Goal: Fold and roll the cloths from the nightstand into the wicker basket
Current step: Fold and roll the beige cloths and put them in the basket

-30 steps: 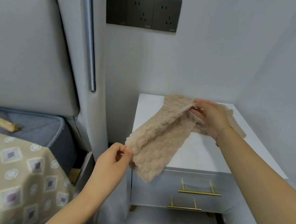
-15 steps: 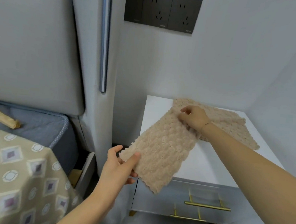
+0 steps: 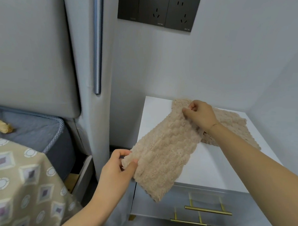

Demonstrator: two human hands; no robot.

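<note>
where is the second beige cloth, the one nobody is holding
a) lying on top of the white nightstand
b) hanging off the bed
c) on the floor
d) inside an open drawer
a: the second beige cloth lies spread on the white nightstand top, behind the right hand, which together with the left hand holds up the other cloth.

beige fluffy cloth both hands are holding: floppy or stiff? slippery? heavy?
Probably floppy: the beige cloth sags between the left hand and right hand, its free corner drooping past the nightstand edge. Likely light, since fingertip pinches carry it. The nubby pile suggests it grips rather than slips.
</note>
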